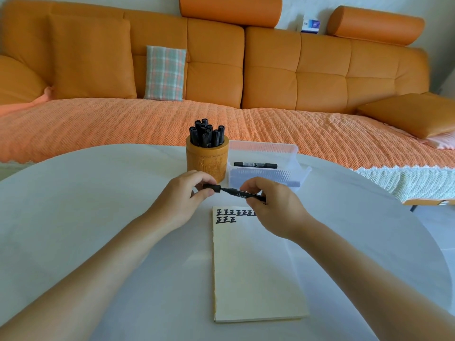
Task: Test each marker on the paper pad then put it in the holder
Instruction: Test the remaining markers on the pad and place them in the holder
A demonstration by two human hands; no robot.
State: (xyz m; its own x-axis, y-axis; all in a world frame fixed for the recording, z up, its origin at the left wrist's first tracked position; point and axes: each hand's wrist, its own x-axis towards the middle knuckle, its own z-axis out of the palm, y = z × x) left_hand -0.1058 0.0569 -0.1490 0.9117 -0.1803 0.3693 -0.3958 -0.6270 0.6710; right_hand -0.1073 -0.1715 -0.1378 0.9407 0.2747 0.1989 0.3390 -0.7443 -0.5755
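My right hand grips a black marker by its barrel, held level above the top of the paper pad. My left hand pinches the marker's black cap, which sits just off the tip with a small gap. Two rows of black test marks run along the pad's top edge. Behind my hands stands a carved bamboo holder with several black markers upright in it. A clear plastic box to its right has one marker lying across it.
Everything sits on a round white table. An orange sofa with a plaid cushion runs behind the table, close to its far edge.
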